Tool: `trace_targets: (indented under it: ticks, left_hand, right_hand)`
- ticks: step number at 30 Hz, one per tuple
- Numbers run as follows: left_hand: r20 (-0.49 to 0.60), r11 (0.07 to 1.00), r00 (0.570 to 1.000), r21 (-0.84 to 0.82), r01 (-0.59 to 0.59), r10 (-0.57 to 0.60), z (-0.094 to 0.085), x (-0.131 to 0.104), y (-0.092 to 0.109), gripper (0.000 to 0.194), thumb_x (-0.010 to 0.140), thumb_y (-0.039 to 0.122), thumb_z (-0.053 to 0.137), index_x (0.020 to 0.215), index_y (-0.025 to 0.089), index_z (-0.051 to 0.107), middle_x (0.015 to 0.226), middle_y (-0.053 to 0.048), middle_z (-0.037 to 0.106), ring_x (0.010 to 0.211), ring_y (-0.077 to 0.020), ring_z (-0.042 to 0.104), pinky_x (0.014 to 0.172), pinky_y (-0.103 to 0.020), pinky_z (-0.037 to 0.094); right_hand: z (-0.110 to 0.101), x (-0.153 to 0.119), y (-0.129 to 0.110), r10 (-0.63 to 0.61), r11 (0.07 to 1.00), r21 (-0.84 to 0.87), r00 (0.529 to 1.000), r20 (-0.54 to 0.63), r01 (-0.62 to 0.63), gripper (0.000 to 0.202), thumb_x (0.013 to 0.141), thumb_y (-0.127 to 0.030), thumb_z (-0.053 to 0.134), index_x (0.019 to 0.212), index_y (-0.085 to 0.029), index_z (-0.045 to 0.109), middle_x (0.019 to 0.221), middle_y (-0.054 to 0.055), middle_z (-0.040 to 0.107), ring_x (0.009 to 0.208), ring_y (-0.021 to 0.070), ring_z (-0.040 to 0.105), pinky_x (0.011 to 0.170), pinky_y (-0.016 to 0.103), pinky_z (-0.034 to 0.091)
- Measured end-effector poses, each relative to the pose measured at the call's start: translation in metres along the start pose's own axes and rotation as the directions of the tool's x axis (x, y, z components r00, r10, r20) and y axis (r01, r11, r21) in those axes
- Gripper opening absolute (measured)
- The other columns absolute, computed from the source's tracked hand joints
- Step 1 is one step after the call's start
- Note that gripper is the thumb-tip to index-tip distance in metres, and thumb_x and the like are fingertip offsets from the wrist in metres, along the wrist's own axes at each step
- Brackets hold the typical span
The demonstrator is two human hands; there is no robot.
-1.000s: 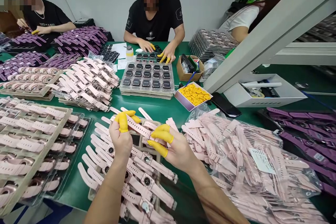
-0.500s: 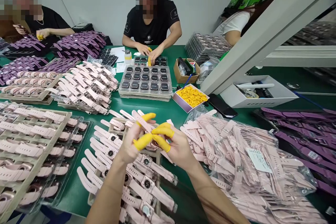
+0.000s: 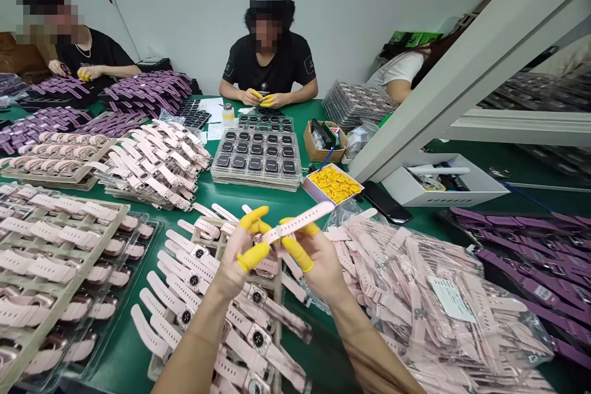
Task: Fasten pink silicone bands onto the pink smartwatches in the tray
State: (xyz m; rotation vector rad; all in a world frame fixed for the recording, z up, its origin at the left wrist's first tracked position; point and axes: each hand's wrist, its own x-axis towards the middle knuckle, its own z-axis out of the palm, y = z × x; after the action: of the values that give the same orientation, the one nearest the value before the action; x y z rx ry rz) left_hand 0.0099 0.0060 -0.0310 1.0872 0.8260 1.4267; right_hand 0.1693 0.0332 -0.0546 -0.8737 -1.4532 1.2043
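Note:
Yellow finger covers sit on several fingertips of both hands. My right hand [image 3: 318,258] grips a pale pink watch strap [image 3: 302,221] with a row of holes, which slants up to the right. At the strap's lower end is my left hand [image 3: 240,255], its thumb and fingers bent round that end; whether they press on it is hard to tell. Below both hands lies a tray [image 3: 280,295] of pink-strapped watches [image 3: 258,338], some with their round sensor backs up. A bagged heap of pink straps [image 3: 415,277] is right of my right hand.
Further back are stacked trays of square watch faces [image 3: 256,178], a box of yellow finger covers [image 3: 333,184], a cardboard box [image 3: 318,151] and a white box [image 3: 443,197]. Pink watch trays [image 3: 55,246] fill the left, purple straps [image 3: 530,258] the right. Three people sit beyond.
The strap has swung round and now points up to the right, across my right fingers. My hands have opened slightly apart. The person opposite has drawn both hands back towards the chest.

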Motion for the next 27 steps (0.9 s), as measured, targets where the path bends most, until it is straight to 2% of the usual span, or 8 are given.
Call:
trace_targets:
  ticks: [2, 4, 7, 10, 17, 22, 25, 27]
  left_hand:
    - [-0.015, 0.997, 0.999, -0.077, 0.030, -0.031, -0.001, 0.001, 0.002, 0.055, 0.088, 0.042, 0.074, 0.136, 0.019, 0.060, 0.088, -0.004, 0.065, 0.069, -0.0149, 0.060, 0.062, -0.027, 0.050]
    - [-0.043, 0.992, 0.998, -0.119, 0.049, -0.055, 0.000, 0.002, 0.005, 0.054, 0.087, 0.038, 0.077, 0.134, 0.019, 0.059, 0.084, -0.002, 0.065, 0.068, -0.0143, 0.060, 0.063, -0.026, 0.049]
    - [-0.063, 0.976, 0.996, -0.213, 0.041, -0.056, 0.003, 0.003, 0.010, 0.058, 0.082, 0.034, 0.081, 0.133, 0.019, 0.057, 0.083, -0.001, 0.067, 0.077, -0.0179, 0.064, 0.070, -0.029, 0.050]
    - [-0.064, 0.961, 0.996, -0.274, 0.034, -0.053, 0.003, 0.002, 0.013, 0.058, 0.081, 0.030, 0.081, 0.131, 0.020, 0.055, 0.081, -0.001, 0.068, 0.078, -0.0194, 0.065, 0.071, -0.031, 0.051]
    - [-0.009, 0.979, 0.996, -0.185, 0.083, -0.086, -0.006, 0.001, 0.008, 0.039, 0.086, 0.031, 0.077, 0.118, 0.017, 0.060, 0.084, -0.003, 0.069, 0.070, -0.0165, 0.063, 0.065, -0.029, 0.048]
    - [-0.055, 0.968, 0.994, -0.239, 0.076, -0.091, -0.009, 0.000, 0.006, 0.038, 0.086, 0.028, 0.077, 0.119, 0.019, 0.062, 0.082, -0.002, 0.069, 0.069, -0.0157, 0.063, 0.067, -0.029, 0.050]
    - [-0.094, 0.967, 0.993, -0.251, 0.051, -0.077, -0.012, 0.001, 0.008, 0.037, 0.085, 0.027, 0.077, 0.118, 0.019, 0.062, 0.082, -0.002, 0.069, 0.071, -0.0166, 0.064, 0.070, -0.030, 0.051]
    - [-0.062, 0.977, 0.996, -0.205, 0.053, -0.067, -0.013, 0.002, 0.009, 0.036, 0.085, 0.030, 0.077, 0.117, 0.019, 0.065, 0.083, -0.003, 0.070, 0.074, -0.0175, 0.065, 0.073, -0.030, 0.051]
  right_hand:
    - [-0.002, 0.000, 0.001, 0.011, 1.000, -0.017, 0.992, 0.125, -0.009, 0.034, 0.094, -0.054, 0.067, 0.117, -0.028, 0.065, 0.114, 0.008, 0.073, 0.108, 0.0278, 0.071, 0.098, 0.045, 0.059]
    - [0.000, 0.000, 0.003, -0.005, 1.000, 0.014, 0.985, 0.170, 0.003, 0.031, 0.094, -0.052, 0.068, 0.113, -0.028, 0.068, 0.113, 0.008, 0.073, 0.108, 0.0289, 0.071, 0.098, 0.044, 0.058]
    - [0.006, 0.002, 0.006, -0.046, 0.995, 0.096, 0.992, 0.116, 0.035, 0.030, 0.090, -0.055, 0.071, 0.106, -0.029, 0.070, 0.106, 0.007, 0.071, 0.101, 0.0292, 0.071, 0.093, 0.042, 0.060]
    - [0.009, 0.003, 0.007, -0.038, 0.988, 0.151, 0.998, 0.059, 0.029, 0.037, 0.086, -0.061, 0.073, 0.103, -0.029, 0.070, 0.105, 0.008, 0.069, 0.100, 0.0299, 0.070, 0.094, 0.043, 0.059]
    - [0.003, 0.004, 0.008, 0.035, 0.984, 0.166, 0.985, 0.166, -0.063, 0.046, 0.080, -0.069, 0.074, 0.097, -0.026, 0.068, 0.100, 0.007, 0.070, 0.097, 0.0279, 0.069, 0.093, 0.046, 0.059]
    - [0.005, 0.001, 0.019, 0.037, 0.991, 0.119, 0.979, 0.200, -0.062, 0.049, 0.083, -0.071, 0.068, 0.097, -0.025, 0.065, 0.102, 0.009, 0.071, 0.096, 0.0269, 0.070, 0.090, 0.043, 0.060]
    - [0.006, 0.003, 0.020, 0.026, 0.993, 0.103, 0.975, 0.221, -0.050, 0.055, 0.084, -0.075, 0.064, 0.107, -0.025, 0.065, 0.110, 0.011, 0.071, 0.104, 0.0286, 0.070, 0.095, 0.045, 0.058]
    - [0.004, 0.003, 0.017, 0.008, 0.993, 0.113, 0.978, 0.210, -0.033, 0.057, 0.084, -0.074, 0.064, 0.113, -0.025, 0.065, 0.115, 0.011, 0.071, 0.109, 0.0296, 0.070, 0.099, 0.047, 0.057]
